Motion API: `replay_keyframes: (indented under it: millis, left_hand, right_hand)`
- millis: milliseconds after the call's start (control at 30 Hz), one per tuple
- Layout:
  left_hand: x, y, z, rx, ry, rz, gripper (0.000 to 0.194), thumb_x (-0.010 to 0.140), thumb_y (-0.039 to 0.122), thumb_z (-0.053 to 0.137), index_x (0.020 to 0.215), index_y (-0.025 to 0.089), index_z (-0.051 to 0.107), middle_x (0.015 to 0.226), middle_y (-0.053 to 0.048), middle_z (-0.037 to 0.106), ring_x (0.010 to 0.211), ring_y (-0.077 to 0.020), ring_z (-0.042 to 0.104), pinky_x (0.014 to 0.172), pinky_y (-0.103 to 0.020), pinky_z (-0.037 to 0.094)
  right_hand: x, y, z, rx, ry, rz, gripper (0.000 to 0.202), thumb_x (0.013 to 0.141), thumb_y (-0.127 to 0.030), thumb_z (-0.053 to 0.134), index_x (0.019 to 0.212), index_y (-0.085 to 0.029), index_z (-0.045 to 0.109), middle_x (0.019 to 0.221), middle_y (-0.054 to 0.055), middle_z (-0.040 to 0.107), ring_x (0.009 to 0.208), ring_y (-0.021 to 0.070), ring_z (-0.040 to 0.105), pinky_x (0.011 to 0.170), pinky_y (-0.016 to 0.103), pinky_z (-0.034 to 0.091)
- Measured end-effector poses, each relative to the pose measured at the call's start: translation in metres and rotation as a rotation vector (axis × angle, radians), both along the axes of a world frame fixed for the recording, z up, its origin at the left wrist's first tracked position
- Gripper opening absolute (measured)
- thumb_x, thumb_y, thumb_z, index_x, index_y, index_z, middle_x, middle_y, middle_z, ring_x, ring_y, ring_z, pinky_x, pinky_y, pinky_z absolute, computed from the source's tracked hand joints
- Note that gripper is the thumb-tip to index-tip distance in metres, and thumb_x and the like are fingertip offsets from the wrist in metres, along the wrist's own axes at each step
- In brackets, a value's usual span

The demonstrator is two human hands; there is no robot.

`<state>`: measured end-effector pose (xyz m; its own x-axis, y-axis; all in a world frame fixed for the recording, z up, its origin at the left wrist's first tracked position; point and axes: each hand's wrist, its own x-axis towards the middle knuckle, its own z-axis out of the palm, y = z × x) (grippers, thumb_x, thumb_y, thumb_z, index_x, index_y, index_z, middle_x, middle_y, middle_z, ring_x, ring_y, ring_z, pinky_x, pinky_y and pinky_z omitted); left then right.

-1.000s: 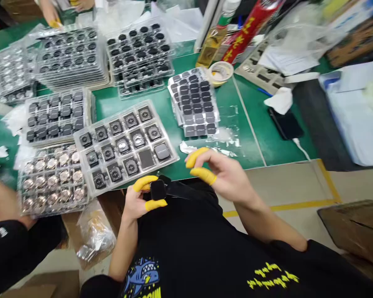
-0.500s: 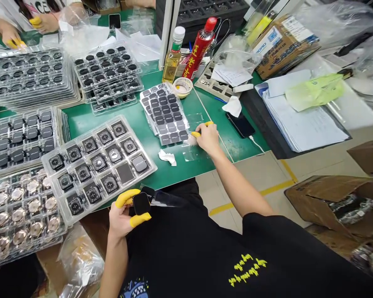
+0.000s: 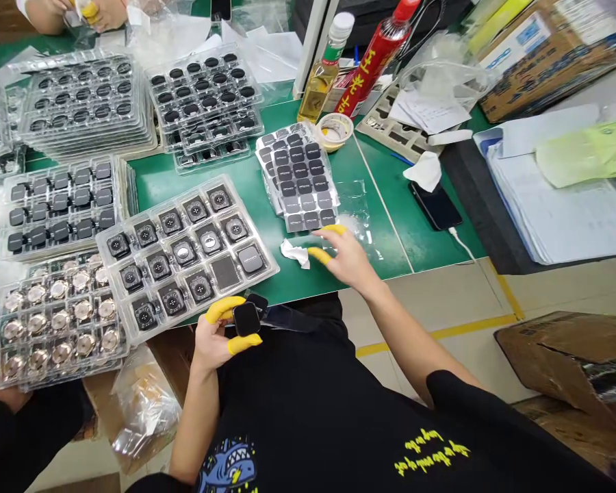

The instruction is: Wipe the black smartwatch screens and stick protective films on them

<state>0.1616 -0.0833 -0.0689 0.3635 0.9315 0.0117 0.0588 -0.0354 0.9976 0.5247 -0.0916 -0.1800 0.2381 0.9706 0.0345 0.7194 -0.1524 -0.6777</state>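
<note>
A person's left hand (image 3: 210, 346), its finger and thumb in smooth yellow rubber sleeves, pinches a small black watch (image 3: 247, 319), square with rounded corners and a glossy face, just off the edge of the green table (image 3: 426, 243). Behind it shows a dark square with a shiny strip trailing away (how they join is unclear). The right hand (image 3: 354, 263) has finger and thumb spread apart, beside a crumpled white tissue (image 3: 295, 253) and sheets of black square stickers (image 3: 300, 178); I cannot tell whether it touches either. A clear plastic tray (image 3: 270, 263) holds square dark watch bodies in rows of pockets. Beside it, another clear tray (image 3: 120, 357) carries round rose-gold pieces.
</note>
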Motion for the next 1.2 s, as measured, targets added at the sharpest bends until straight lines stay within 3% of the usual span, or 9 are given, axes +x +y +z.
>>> replay_keyframes:
  millis: [100, 233, 367, 467, 567, 667, 833, 1067, 1200]
  left_hand:
    - [0.004, 0.003, -0.006, 0.003, -0.041, -0.017, 0.07, 0.064, 0.055, 0.11, 0.12, 0.02, 0.086, 0.095, -0.007, 0.088, 0.077, -0.0213, 0.088, 0.078, -0.027, 0.075]
    - [0.004, 0.006, -0.01, 0.018, -0.108, -0.04, 0.075, 0.064, 0.061, 0.108, 0.123, 0.021, 0.084, 0.097, -0.006, 0.087, 0.078, -0.0214, 0.087, 0.077, -0.029, 0.075]
    - [0.002, 0.009, -0.01, 0.041, -0.132, -0.08, 0.075, 0.068, 0.062, 0.106, 0.127, 0.022, 0.083, 0.094, -0.005, 0.085, 0.076, -0.0196, 0.084, 0.075, -0.028, 0.072]
    - [0.005, 0.014, -0.006, 0.095, -0.106, -0.11, 0.076, 0.067, 0.064, 0.105, 0.126, 0.021, 0.084, 0.095, -0.005, 0.086, 0.077, -0.0192, 0.084, 0.076, -0.027, 0.07]
    - [0.008, 0.02, 0.001, 0.19, -0.054, -0.15, 0.077, 0.067, 0.067, 0.104, 0.125, 0.02, 0.086, 0.092, -0.005, 0.085, 0.075, -0.0193, 0.082, 0.073, -0.027, 0.068]
    - [0.008, 0.023, 0.008, 0.251, -0.004, -0.197, 0.076, 0.068, 0.067, 0.103, 0.127, 0.021, 0.087, 0.09, -0.005, 0.086, 0.076, -0.0214, 0.082, 0.074, -0.03, 0.069]
    - [0.005, 0.016, 0.0, 0.255, -0.017, -0.12, 0.07, 0.057, 0.069, 0.107, 0.1, 0.016, 0.089, 0.073, -0.002, 0.078, 0.067, -0.0214, 0.078, 0.069, -0.031, 0.069]
    - [0.0, 0.008, -0.005, 0.021, -0.113, -0.003, 0.08, 0.066, 0.066, 0.106, 0.127, 0.019, 0.084, 0.093, -0.007, 0.087, 0.077, -0.0238, 0.086, 0.074, -0.033, 0.074]
    - [0.002, 0.018, 0.003, 0.112, -0.07, -0.055, 0.081, 0.064, 0.073, 0.103, 0.12, 0.017, 0.086, 0.093, -0.008, 0.087, 0.079, -0.0238, 0.085, 0.077, -0.032, 0.073]
  right_hand:
    - [-0.034, 0.004, -0.006, 0.003, 0.051, 0.156, 0.023, 0.101, -0.036, 0.067, 0.116, -0.026, 0.081, 0.119, 0.015, 0.077, 0.113, 0.0355, 0.069, 0.096, 0.049, 0.059]
    - [-0.047, 0.005, 0.007, 0.041, 0.101, 0.149, 0.019, 0.104, -0.03, 0.058, 0.103, -0.024, 0.077, 0.1, 0.015, 0.074, 0.095, 0.033, 0.068, 0.081, 0.046, 0.057]
    - [-0.046, -0.008, 0.075, 0.183, 0.184, 0.125, 0.015, 0.111, -0.036, 0.063, 0.118, -0.027, 0.072, 0.105, 0.009, 0.075, 0.082, 0.0246, 0.066, 0.073, 0.04, 0.056]
    - [-0.063, -0.016, 0.135, 0.443, 0.272, 0.47, 0.016, 0.109, -0.026, 0.071, 0.123, -0.031, 0.073, 0.101, 0.004, 0.077, 0.079, 0.0198, 0.068, 0.07, 0.034, 0.055]
    - [-0.092, -0.013, 0.169, 0.58, 0.17, 0.785, 0.021, 0.109, -0.012, 0.064, 0.122, -0.024, 0.075, 0.096, 0.004, 0.077, 0.076, 0.0181, 0.064, 0.065, 0.032, 0.049]
    - [-0.114, -0.005, 0.172, 0.671, 0.047, 0.831, 0.019, 0.11, -0.012, 0.061, 0.117, -0.017, 0.078, 0.084, 0.004, 0.074, 0.071, 0.0189, 0.057, 0.06, 0.034, 0.044]
    - [-0.122, 0.005, 0.16, 0.722, -0.103, 0.672, 0.025, 0.112, -0.013, 0.055, 0.116, -0.017, 0.079, 0.086, 0.007, 0.076, 0.077, 0.0212, 0.063, 0.064, 0.033, 0.051]
    - [-0.095, 0.0, 0.173, 0.562, -0.142, 0.434, 0.012, 0.11, -0.016, 0.066, 0.113, -0.023, 0.074, 0.091, 0.006, 0.075, 0.079, 0.021, 0.068, 0.062, 0.033, 0.049]
    - [-0.101, -0.003, 0.197, 0.567, -0.007, 0.641, 0.015, 0.112, -0.018, 0.061, 0.119, -0.023, 0.073, 0.097, 0.008, 0.078, 0.082, 0.0207, 0.068, 0.069, 0.033, 0.053]
